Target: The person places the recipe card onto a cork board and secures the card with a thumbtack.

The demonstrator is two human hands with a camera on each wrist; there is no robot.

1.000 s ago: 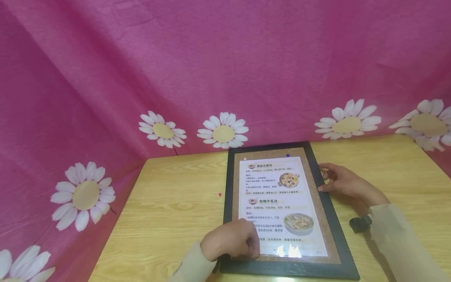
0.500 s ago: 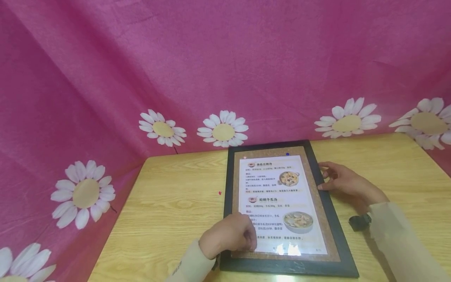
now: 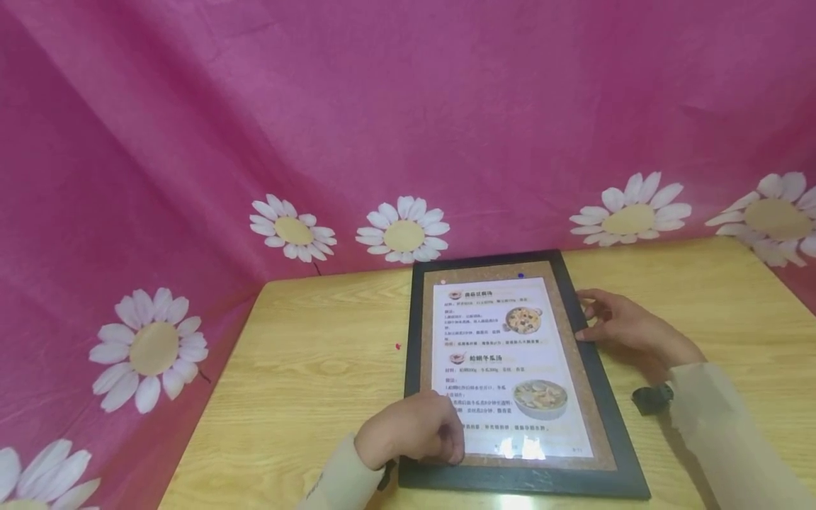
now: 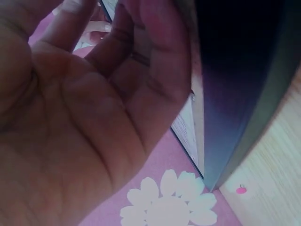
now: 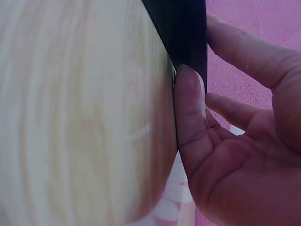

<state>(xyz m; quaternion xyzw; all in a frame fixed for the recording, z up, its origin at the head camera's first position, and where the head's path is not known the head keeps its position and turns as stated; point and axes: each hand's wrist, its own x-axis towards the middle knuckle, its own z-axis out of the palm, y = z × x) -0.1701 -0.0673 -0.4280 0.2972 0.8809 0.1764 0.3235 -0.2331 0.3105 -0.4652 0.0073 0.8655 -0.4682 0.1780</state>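
A black-framed corkboard (image 3: 604, 425) lies on the table with a printed recipe sheet (image 3: 491, 440) on it. A blue pushpin (image 3: 520, 275) and a pale pushpin (image 3: 443, 281) stand at the sheet's top corners. My left hand (image 3: 414, 427), fingers curled, rests over the sheet's lower left corner. Its fingertips are hidden in both views, so I cannot tell whether it pinches something. At the board's right edge, my right hand (image 3: 627, 327) touches the frame's side with thumb and fingers spread along it. In the right wrist view the thumb (image 5: 189, 92) lies against the black frame (image 5: 186, 33).
One pink pushpin (image 3: 398, 346) lies on the wooden table (image 3: 306, 368) left of the board, visible too in the left wrist view beside the frame. Pink cloth (image 3: 408, 106) with printed daisies hangs behind the table and along its left side.
My left hand has shifted very slightly left over the sheet's lower corner. The board and my right hand keep their places; the head view tilts a little.
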